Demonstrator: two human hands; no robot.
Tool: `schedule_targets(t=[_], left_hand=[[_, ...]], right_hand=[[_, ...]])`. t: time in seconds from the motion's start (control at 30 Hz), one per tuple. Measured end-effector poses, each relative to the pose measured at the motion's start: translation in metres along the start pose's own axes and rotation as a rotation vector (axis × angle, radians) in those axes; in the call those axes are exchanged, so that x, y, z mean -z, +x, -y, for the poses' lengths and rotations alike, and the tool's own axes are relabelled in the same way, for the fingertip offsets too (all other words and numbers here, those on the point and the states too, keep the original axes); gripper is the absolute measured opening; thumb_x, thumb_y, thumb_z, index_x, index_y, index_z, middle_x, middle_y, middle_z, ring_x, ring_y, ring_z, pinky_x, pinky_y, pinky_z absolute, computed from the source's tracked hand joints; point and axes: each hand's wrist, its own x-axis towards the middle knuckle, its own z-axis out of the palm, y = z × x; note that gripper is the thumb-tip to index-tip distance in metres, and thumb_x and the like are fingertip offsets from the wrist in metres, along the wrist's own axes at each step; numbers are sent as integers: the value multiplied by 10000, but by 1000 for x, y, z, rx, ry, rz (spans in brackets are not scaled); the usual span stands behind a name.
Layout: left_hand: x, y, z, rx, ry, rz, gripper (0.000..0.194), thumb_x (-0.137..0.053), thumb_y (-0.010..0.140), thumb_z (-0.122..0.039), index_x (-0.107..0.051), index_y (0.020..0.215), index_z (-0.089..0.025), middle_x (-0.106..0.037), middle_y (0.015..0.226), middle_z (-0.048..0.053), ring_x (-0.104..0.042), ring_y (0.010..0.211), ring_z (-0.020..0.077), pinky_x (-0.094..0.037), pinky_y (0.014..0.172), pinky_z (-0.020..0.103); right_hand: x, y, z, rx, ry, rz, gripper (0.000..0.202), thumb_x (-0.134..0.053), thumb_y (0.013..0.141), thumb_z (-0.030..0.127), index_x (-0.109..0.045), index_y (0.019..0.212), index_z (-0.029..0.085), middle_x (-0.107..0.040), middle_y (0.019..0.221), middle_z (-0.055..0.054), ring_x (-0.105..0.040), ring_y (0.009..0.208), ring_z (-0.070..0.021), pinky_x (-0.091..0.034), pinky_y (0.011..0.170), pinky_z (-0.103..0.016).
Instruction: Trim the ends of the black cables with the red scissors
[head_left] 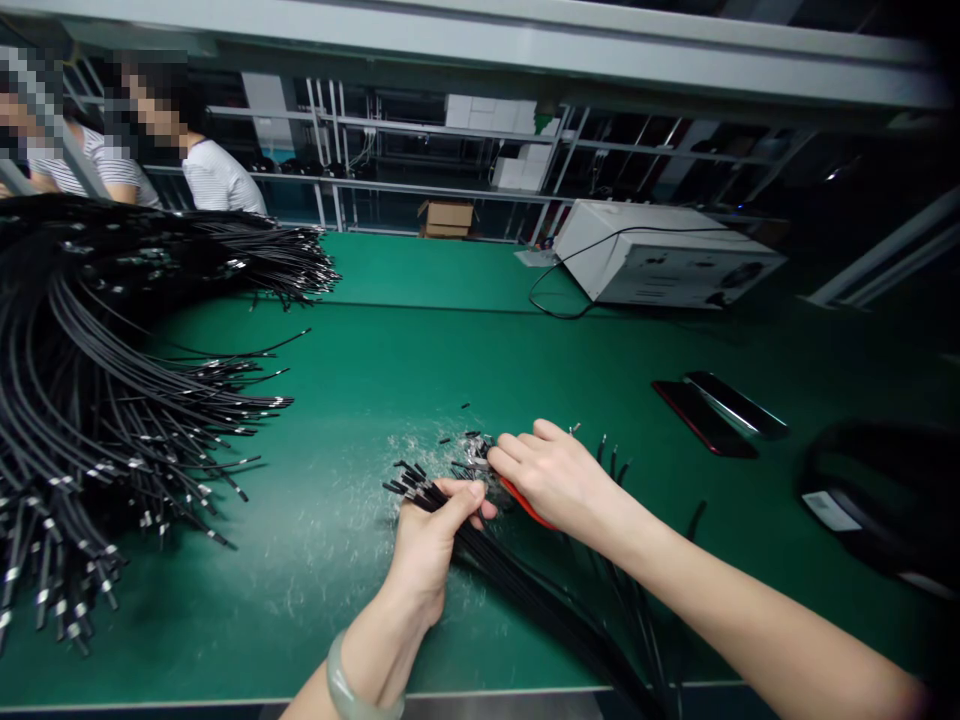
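My left hand, with a pale bangle on its wrist, is closed around a bundle of black cables near their cut ends. The cables run down to the right over the table's front edge. Just right of it, my right hand is wrapped round a tool with red handles; the tool's tip is hard to make out. Clear scraps and short black bits lie beyond my hands. A few separate cables pass beneath my right forearm.
A large heap of black cables covers the left of the green table. Toward the right are a white machine, two phone-like objects and a black coil. Two people in striped shirts are at the back left.
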Motion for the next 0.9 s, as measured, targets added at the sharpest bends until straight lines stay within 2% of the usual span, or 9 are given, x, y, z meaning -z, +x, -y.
schedule_targets(t=[0.27,0.57,0.9], left_hand=[[1,0,0,-15,8,1,182,-687,708,-303,-657,708,-123,-643,624,33,-496,584,111,-374,599,229],[1,0,0,-31,28,9,190,-686,713,-314,-656,701,-127,-638,630,27,-495,605,112,-372,608,227],[0,-2,-1,-15,22,35,204,-682,716,-329,-669,730,-126,-643,647,33,-505,628,120,-383,618,231]], right_hand=[[1,1,-3,55,-4,-18,124,-459,831,115,-526,739,164,-549,683,-18,-451,573,-134,-211,631,-308],[6,4,-13,117,80,43,139,-462,855,180,-532,736,167,-579,670,-4,-455,538,-112,-195,607,-298],[4,-3,-13,6,155,-17,239,-400,897,268,-526,722,165,-532,665,-7,-411,540,-107,-224,601,-282]])
